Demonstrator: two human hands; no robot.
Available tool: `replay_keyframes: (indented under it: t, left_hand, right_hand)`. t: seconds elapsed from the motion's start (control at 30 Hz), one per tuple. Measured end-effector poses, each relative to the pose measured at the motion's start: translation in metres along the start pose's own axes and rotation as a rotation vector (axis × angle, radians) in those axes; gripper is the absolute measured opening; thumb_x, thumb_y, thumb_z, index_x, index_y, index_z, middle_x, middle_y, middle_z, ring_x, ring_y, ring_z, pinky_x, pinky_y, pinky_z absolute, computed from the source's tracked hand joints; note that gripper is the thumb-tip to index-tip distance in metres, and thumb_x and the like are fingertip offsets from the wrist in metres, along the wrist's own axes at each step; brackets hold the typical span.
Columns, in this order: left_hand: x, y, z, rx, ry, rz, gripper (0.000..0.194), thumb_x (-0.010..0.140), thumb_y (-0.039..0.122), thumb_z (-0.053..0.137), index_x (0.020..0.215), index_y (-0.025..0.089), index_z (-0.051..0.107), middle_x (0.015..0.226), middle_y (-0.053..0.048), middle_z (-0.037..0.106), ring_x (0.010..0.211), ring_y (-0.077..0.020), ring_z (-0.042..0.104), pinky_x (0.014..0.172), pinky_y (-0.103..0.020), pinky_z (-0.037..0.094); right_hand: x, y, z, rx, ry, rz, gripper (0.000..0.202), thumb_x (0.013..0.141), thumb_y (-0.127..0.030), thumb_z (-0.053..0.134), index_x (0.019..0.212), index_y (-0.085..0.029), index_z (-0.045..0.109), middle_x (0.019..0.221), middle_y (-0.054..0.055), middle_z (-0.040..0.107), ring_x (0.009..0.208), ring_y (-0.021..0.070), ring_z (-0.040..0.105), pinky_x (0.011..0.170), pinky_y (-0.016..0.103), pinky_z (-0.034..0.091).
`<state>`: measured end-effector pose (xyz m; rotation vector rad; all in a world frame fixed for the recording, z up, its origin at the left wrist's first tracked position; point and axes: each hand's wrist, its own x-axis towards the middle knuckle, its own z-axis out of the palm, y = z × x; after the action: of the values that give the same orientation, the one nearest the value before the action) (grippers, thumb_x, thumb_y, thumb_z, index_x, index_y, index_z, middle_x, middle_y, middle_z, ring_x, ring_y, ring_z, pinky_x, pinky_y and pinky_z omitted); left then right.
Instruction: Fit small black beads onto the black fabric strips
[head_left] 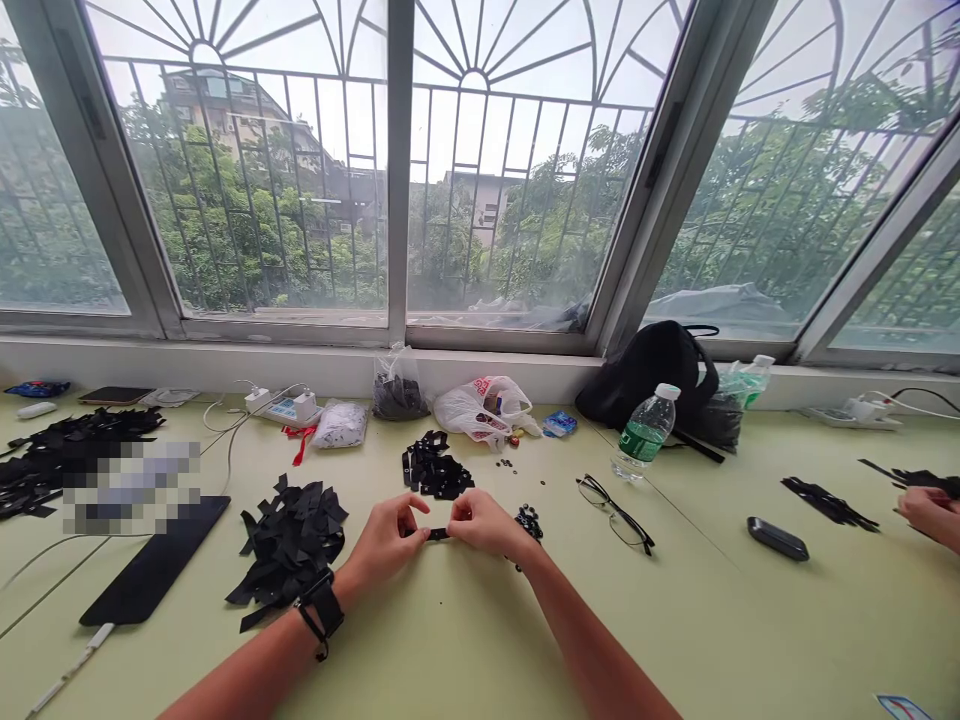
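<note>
Both hands, left [391,532] and right [484,524], pinch a black strip [437,535], its ends hidden by fingers.

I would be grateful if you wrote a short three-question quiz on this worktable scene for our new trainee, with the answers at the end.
1. True or false: the black wristband is worn on the left arm.
2. Between them, the left hand and right hand hold:
a) a bottle cap
b) a short black strip
c) a red tassel
3. Fill in the colour: the clear bottle standing nearest the eyeglasses has a ____ label.

Key: 1. True; 2. b; 3. green
</note>
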<state>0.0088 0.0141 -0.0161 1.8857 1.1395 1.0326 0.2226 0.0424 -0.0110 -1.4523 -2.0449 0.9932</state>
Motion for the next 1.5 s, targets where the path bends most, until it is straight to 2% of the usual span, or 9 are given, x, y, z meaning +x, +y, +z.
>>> replay_keyframes:
  t: [0.3, 0.8, 1.03, 1.13, 1.33, 1.5]
  left_hand:
    - [-0.001, 0.006, 0.0, 0.015, 0.003, 0.004, 0.019, 0.079, 0.023, 0.064, 0.097, 0.016, 0.068, 0.06, 0.003, 0.057, 0.058, -0.0143, 0.051, 0.055, -0.024, 0.032]
    - [-0.001, 0.002, 0.002, 0.042, -0.022, 0.03, 0.019, 0.079, 0.021, 0.061, 0.097, 0.017, 0.067, 0.061, 0.004, 0.053, 0.057, -0.0133, 0.048, 0.055, -0.024, 0.032]
    - [-0.004, 0.007, -0.001, 0.087, -0.004, 0.063, 0.024, 0.071, 0.014, 0.061, 0.093, 0.019, 0.071, 0.08, -0.001, 0.059, 0.063, -0.0138, 0.048, 0.059, -0.025, 0.037]
    - [-0.004, 0.011, -0.002, 0.086, -0.014, 0.074, 0.025, 0.071, 0.013, 0.06, 0.092, 0.02, 0.072, 0.077, -0.001, 0.057, 0.065, -0.0156, 0.048, 0.06, -0.026, 0.037]
    - [-0.004, 0.013, -0.001, 0.095, -0.001, 0.086, 0.013, 0.08, 0.023, 0.063, 0.087, 0.02, 0.073, 0.075, -0.001, 0.055, 0.064, -0.0158, 0.048, 0.06, -0.027, 0.036]
    - [-0.003, 0.013, -0.003, 0.069, -0.024, 0.069, 0.021, 0.088, 0.034, 0.059, 0.092, 0.019, 0.074, 0.078, -0.002, 0.059, 0.062, -0.0149, 0.047, 0.059, -0.026, 0.036]
  right_hand:
    - [0.003, 0.003, 0.004, -0.069, 0.038, 0.0, 0.009, 0.065, -0.019, 0.06, 0.059, -0.014, 0.063, 0.055, -0.002, 0.059, 0.053, 0.0096, 0.05, 0.048, 0.019, 0.029]
    - [0.002, 0.002, 0.004, -0.099, 0.079, -0.004, 0.006, 0.065, -0.017, 0.062, 0.06, -0.015, 0.065, 0.057, -0.002, 0.062, 0.054, 0.0107, 0.053, 0.049, 0.019, 0.032]
    - [-0.002, -0.01, 0.0, 0.043, 0.135, -0.088, 0.009, 0.073, -0.023, 0.068, 0.072, -0.014, 0.068, 0.071, 0.001, 0.066, 0.063, 0.012, 0.055, 0.055, 0.019, 0.038]
    - [-0.003, -0.015, -0.001, 0.122, 0.126, -0.089, 0.014, 0.076, -0.027, 0.07, 0.076, -0.014, 0.068, 0.072, 0.001, 0.064, 0.06, 0.0106, 0.052, 0.052, 0.019, 0.037]
    - [-0.004, -0.02, -0.002, 0.288, 0.079, -0.097, 0.024, 0.079, -0.039, 0.072, 0.082, -0.015, 0.065, 0.066, -0.002, 0.057, 0.054, 0.0098, 0.05, 0.046, 0.018, 0.036]
    - [-0.003, -0.02, -0.004, 0.343, 0.082, -0.077, 0.03, 0.076, -0.045, 0.074, 0.08, -0.017, 0.064, 0.065, -0.003, 0.057, 0.054, 0.0102, 0.051, 0.045, 0.018, 0.037]
